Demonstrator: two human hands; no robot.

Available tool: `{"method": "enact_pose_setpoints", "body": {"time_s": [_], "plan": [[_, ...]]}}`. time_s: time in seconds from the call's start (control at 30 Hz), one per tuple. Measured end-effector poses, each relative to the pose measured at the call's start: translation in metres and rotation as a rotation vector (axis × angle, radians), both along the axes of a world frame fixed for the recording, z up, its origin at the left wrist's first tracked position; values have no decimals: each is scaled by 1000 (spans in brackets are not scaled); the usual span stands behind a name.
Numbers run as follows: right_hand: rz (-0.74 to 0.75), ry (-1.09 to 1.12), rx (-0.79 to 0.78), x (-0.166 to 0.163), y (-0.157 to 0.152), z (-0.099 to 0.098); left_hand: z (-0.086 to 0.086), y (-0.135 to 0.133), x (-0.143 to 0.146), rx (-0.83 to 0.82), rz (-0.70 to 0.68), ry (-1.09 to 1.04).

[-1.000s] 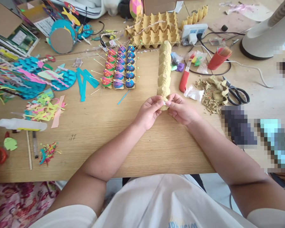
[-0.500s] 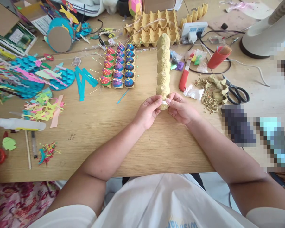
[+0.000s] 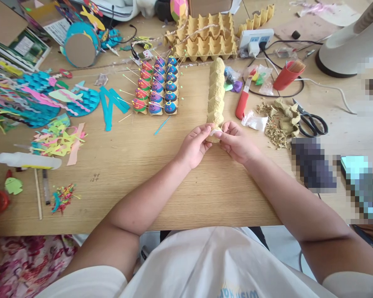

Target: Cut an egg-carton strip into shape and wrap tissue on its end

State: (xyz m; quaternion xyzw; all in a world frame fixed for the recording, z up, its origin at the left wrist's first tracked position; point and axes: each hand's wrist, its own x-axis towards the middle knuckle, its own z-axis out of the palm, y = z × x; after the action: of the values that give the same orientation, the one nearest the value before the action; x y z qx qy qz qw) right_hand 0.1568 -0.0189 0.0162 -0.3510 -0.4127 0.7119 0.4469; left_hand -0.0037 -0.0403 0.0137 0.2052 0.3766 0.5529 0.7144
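A long yellow strip of egg-carton cups (image 3: 216, 91) stretches away from me across the wooden table (image 3: 127, 165). My left hand (image 3: 195, 145) pinches its near end from the left, fingers curled. My right hand (image 3: 236, 142) grips the same end from the right, thumb and forefinger pressed on a small white scrap between the hands. Left of the strip stands a tray of painted egg cups (image 3: 157, 89) in red, purple and blue with pins sticking out.
A red-handled knife (image 3: 243, 101), carton scraps (image 3: 279, 120) and black scissors (image 3: 311, 122) lie to the right. Yellow egg trays (image 3: 202, 39), a power strip (image 3: 256, 39) and a red cup (image 3: 286, 74) sit behind. Coloured paper cut-outs (image 3: 59, 142) and a glue bottle (image 3: 25, 160) lie left.
The far end of the carton strip rose a little, then dropped back down. Both hands have stayed pinched on its near end.
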Motion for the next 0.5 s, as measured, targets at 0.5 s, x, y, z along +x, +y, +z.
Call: {"method": "enact_pose_setpoints", "body": {"time_s": [0.5], "plan": [[62,-21,92,3,0,2,-1,2,0,-24,41,-54]]}}
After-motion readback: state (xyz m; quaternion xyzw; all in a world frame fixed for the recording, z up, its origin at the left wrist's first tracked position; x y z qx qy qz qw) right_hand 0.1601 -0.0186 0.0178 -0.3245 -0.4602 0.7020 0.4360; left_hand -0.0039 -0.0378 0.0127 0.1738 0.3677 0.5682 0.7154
